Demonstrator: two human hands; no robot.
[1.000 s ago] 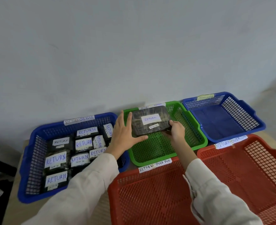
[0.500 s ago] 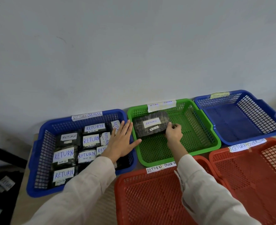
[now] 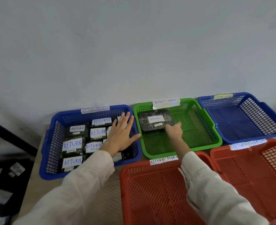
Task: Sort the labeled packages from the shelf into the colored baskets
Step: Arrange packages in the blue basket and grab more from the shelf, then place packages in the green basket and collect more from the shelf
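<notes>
Package (image 3: 155,120) labelled RETURN lay in the far left corner of the green basket (image 3: 195,135). Right hand (image 3: 174,129) rested curled fingers on its near edge; whether it gripped was unclear. Left hand (image 3: 120,135), flat and holding nothing, hovered over the stocked blue basket (image 3: 52,151) left of the green one, where many labelled packages (image 3: 72,143) lay. The right blue basket (image 3: 231,124) and the nearer red baskets (image 3: 150,192) showed none. Sorting looked barely begun.

A big plain wall (image 3: 134,46) fills the top half. It is pale grey-blue, with one small dark mark (image 3: 80,35) on it. The light is soft and even. Below the wall is a light brown table (image 3: 35,192). Past the table's left edge it is dark, and a black bar (image 3: 12,135) slants down there.
</notes>
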